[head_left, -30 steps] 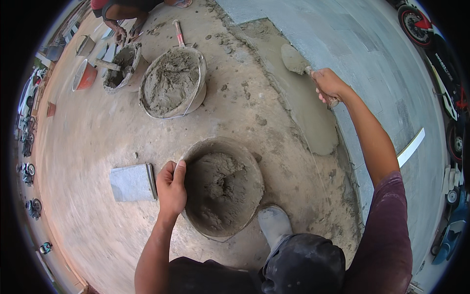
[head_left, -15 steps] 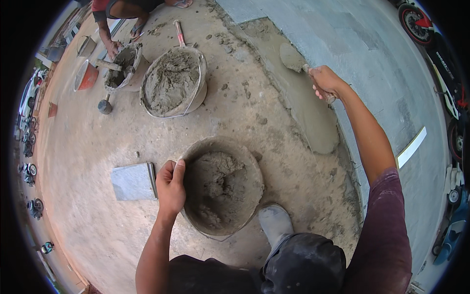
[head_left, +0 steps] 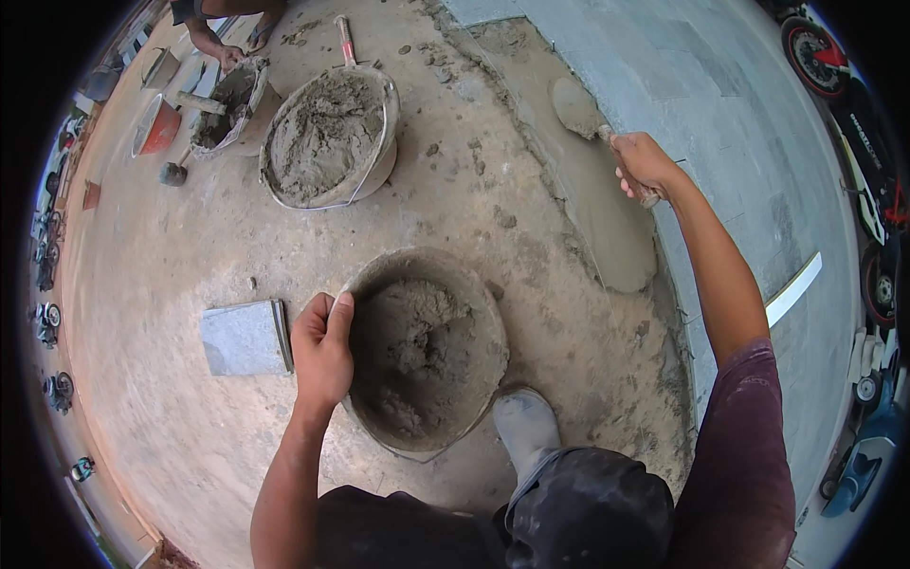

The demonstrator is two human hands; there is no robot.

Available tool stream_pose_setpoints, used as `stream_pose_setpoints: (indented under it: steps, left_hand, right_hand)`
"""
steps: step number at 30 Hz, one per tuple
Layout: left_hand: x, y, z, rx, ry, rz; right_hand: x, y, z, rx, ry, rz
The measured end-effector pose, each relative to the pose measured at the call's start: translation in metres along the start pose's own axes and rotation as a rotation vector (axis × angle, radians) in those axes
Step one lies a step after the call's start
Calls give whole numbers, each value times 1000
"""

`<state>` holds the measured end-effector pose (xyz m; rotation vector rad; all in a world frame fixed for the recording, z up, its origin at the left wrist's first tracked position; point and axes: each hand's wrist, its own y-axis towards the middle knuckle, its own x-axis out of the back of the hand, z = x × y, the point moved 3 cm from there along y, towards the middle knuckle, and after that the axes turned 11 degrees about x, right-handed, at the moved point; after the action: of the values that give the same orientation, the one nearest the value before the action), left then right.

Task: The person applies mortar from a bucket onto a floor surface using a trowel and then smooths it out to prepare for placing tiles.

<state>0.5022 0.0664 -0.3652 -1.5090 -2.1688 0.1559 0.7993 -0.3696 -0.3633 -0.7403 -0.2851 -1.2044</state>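
My left hand (head_left: 322,346) grips the rim of a grey bucket (head_left: 491,332) with wet mortar in its lower part. My right hand (head_left: 640,166) is closed on the handle of a trowel (head_left: 573,106), whose mortar-coated blade rests on a long wet mortar patch (head_left: 616,242) bordered by grey tiles (head_left: 739,190). Left of my bucket lies a stack of tiles (head_left: 242,337). Farther forward stands a bucket full of mortar (head_left: 322,137), with a red-handled tool (head_left: 346,43) behind it. My booted foot (head_left: 526,427) is just right of my bucket.
A co-worker's hand (head_left: 230,55) touches another mortar bucket (head_left: 256,128) at upper left, near a mallet (head_left: 172,174), a red bucket (head_left: 166,137) and a smaller bucket (head_left: 163,74). A white strip (head_left: 794,289) lies on the tiles. Motorcycles (head_left: 820,57) line both edges.
The co-worker's hand has reached to the bucket rim. The mallet head, unseen a second ago, shows beside that bucket. The view has shifted slightly; both my hands keep their grips.
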Motion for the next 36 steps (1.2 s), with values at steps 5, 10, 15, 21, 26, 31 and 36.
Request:
stream_pose_setpoints:
  steps: [5, 10, 15, 21, 26, 31, 36]
  left_hand:
    - [7, -2, 3, 13, 3, -11]
    - [11, -3, 0, 17, 14, -18]
    - [13, -3, 6, 18, 1, -14]
    - [8, -3, 2, 17, -11, -6]
    - [8, -3, 0, 34, -17, -17]
    - [4, -3, -2, 37, -4, -15]
    - [4, -6, -5, 29, 5, -21]
  right_hand:
    - [-6, -26, 6, -49, -5, 90]
    - [-9, -27, 23, 56, -27, 72]
    - [-16, 43, 51, 57, -87, 29]
    - [-20, 38, 36, -9, -103, 93]
    - [-13, 5, 47, 63, -127, 166]
    - [-9, 58, 52, 60, -71, 27]
    - [-25, 90, 58, 18, -78, -44]
